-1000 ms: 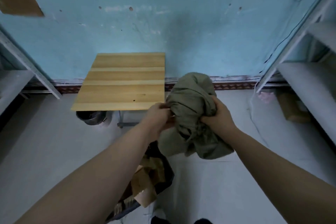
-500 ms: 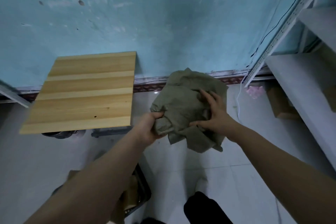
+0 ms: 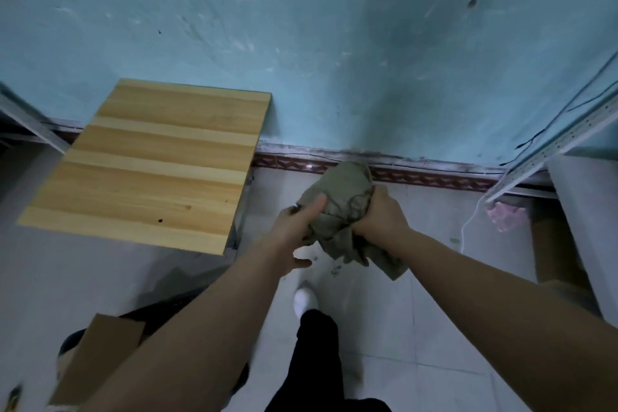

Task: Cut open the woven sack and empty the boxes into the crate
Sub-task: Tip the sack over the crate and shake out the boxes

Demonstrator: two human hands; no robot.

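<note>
Two outstretched hands, left point(image 3: 294, 227) and right point(image 3: 379, 216), fingers clenched tight around the crumpled olive sack point(image 3: 341, 204)

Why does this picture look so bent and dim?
Head view: the wide-angle lens bows the shelf rail and stretches the forearms; dim, bluish light with soft shadows and no glare; slight motion blur on the crumpled sack and the cardboard at lower left.

olive sack point(image 3: 337, 201), striped pale-wood table point(image 3: 150, 164), turquoise wall point(image 3: 334, 43)
</note>
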